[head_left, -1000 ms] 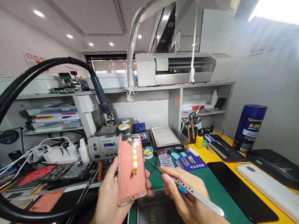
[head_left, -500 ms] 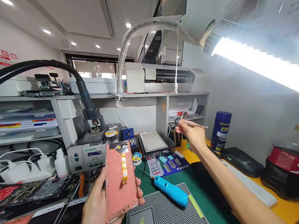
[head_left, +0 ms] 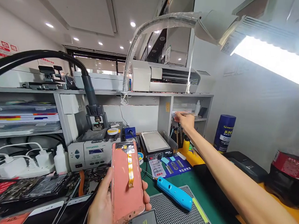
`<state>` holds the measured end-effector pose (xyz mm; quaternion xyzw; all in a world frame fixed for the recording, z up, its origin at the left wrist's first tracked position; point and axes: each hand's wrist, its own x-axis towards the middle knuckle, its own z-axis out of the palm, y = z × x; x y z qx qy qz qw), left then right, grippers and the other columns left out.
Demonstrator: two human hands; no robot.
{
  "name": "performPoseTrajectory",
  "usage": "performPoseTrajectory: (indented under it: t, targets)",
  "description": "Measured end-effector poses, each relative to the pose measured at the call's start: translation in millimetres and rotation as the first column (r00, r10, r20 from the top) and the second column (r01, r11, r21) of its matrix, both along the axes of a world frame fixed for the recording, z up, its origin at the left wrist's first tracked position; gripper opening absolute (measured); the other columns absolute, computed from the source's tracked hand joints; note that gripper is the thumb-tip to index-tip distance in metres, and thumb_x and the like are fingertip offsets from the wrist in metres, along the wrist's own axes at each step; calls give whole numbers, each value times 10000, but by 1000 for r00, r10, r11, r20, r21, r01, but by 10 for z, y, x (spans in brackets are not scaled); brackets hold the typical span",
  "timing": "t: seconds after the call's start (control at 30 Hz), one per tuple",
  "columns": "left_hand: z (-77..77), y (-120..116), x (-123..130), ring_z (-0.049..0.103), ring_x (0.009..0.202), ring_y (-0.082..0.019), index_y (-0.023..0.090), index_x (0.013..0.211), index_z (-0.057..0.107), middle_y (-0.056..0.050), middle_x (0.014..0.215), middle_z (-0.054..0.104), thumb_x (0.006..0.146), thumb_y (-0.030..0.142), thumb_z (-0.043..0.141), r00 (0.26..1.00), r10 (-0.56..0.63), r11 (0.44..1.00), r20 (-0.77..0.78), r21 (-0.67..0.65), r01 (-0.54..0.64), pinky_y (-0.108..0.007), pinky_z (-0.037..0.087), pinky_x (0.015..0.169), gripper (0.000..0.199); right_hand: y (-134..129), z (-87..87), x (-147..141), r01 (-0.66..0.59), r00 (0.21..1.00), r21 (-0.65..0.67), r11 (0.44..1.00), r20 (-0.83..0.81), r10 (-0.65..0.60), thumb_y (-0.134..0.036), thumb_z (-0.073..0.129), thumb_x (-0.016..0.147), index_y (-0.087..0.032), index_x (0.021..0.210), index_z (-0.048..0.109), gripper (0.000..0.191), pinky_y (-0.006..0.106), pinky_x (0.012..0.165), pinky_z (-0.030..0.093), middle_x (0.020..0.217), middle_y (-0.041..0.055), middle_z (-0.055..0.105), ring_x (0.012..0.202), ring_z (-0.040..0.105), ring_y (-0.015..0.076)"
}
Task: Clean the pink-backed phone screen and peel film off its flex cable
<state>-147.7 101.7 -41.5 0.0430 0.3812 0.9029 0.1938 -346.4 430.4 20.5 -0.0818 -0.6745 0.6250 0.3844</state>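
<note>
Upright in my left hand (head_left: 103,202) is a phone back panel (head_left: 126,197) with a pinkish-orange surface, gripped along its side edges. A gold flex cable (head_left: 130,170) lies down its middle, below a dark cutout at the top. My right hand (head_left: 186,122) is stretched out to the shelf compartment at the back right, its fingers pinched together above a cluster of upright tools (head_left: 177,134). A thin edge shows over the knuckles, but what the fingers hold cannot be made out. A blue electric screwdriver-like tool (head_left: 174,193) rests on the grey perforated mat (head_left: 165,208).
Behind the phone panel stand a soldering station (head_left: 93,155) and a flat heating plate (head_left: 155,142). A blue spray can (head_left: 224,133) and a cola bottle (head_left: 289,167) are at the right. Phone parts (head_left: 44,186) crowd the left. A bright lamp (head_left: 270,58) hangs above.
My right hand has moved forward and slightly up toward the shelf; the thin stick-like tool seen in it before is no longer clear. The view has shifted, while my left hand keeps the panel.
</note>
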Motion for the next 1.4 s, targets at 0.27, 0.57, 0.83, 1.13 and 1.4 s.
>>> performPoseTrajectory:
  t: [0.27,0.57,0.83,1.13,1.4]
  targets:
    - [-25,-11,-10,664,690,-309,78,971,701,-156,818,708,930,464,473,999,-6,1000,-54,2,6,-475,553,689,450,-50,9,-46,-14,1000,-9,1000,-24,14,-300,626,956,-153,1160,624,252,369,740,591,1107,66,671,882,682,191]
    - [-12,-9,31,655,689,-314,81,937,695,-156,807,696,910,475,493,998,18,1000,-62,-4,-19,-483,544,672,443,-4,-17,-85,-18,999,-21,1000,-34,17,-302,628,954,-153,1164,624,257,377,751,590,1118,70,670,895,681,196]
    - [-4,-13,26,649,690,-308,83,941,693,-152,808,692,919,491,475,998,4,1000,-62,-8,-5,-482,541,682,463,3,-42,-117,-28,999,4,1000,-24,28,-307,629,952,-157,1189,615,281,405,789,583,1163,78,657,945,674,214]
    - [-11,-7,26,658,683,-311,84,964,685,-156,806,698,911,479,492,997,31,1000,-71,7,-31,-484,547,667,443,-28,-8,-86,2,999,11,1000,-38,-1,-303,628,954,-152,1165,623,260,376,746,591,1115,69,670,892,681,196]
    - [2,-8,27,658,677,-299,69,921,705,-164,813,704,902,472,514,998,21,1000,-54,-7,-21,-460,555,664,447,-35,20,-75,2,1000,0,1000,-20,-2,-304,626,955,-154,1159,626,253,377,753,589,1116,68,671,895,681,196]
